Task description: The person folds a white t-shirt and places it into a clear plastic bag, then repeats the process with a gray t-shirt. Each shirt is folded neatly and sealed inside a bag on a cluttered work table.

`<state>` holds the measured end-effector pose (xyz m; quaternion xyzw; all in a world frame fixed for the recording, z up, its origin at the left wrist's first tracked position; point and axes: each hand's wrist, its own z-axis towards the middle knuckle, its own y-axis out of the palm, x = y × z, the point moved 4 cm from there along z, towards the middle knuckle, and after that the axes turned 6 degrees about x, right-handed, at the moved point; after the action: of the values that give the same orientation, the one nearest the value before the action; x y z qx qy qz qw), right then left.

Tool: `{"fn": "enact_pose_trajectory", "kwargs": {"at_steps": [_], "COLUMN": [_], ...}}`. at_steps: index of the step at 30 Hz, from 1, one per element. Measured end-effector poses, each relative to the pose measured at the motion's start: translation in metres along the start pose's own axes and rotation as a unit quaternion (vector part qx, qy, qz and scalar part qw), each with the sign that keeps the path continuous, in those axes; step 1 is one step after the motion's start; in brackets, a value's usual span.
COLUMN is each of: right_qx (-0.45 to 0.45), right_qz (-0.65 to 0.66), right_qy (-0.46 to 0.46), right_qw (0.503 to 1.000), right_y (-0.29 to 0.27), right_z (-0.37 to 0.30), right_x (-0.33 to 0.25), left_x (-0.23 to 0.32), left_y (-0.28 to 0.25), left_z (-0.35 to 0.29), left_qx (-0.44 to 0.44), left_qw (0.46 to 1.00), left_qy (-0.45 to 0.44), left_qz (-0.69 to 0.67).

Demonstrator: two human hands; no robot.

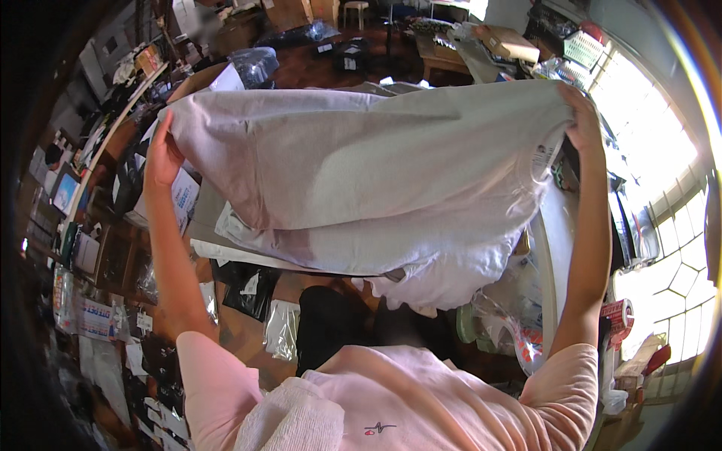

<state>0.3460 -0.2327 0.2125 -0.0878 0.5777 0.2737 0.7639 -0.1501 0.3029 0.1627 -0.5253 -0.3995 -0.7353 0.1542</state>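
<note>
A pale grey T-shirt is stretched wide in front of me, held up by both hands. My left hand is closed on its left end, the thumb at the upper corner. At the opposite end my right hand grips the upper corner, near the neckband and a small printed neck label. The cloth sags between the hands in soft folds, with a shadow across its left half. Crumpled white cloth hangs below it on the right; I cannot tell whether that is part of the same shirt.
A table edge shows beneath the cloth. Clear plastic-wrapped packets and a black bag lie lower left. Cartons stand beside my left forearm. A tape roll sits near the barred window at right.
</note>
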Motion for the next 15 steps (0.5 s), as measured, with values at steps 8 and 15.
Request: {"fn": "enact_pose_trajectory", "kwargs": {"at_steps": [8,15], "right_qx": [0.039,0.026], "right_qz": [-0.146,-0.651], "right_qy": [-0.129,-0.336], "right_qw": [0.98,0.68], "right_y": [-0.065,-0.152], "right_z": [-0.019,-0.049], "right_x": [-0.092,-0.173], "left_x": [-0.002,0.032], "left_y": [0.014,0.002], "left_z": [-0.063,-0.091], "left_qx": [0.025,0.106], "left_qw": [0.997,0.993], "left_qy": [-0.034,0.041], "left_qz": [-0.064,0.018]}}
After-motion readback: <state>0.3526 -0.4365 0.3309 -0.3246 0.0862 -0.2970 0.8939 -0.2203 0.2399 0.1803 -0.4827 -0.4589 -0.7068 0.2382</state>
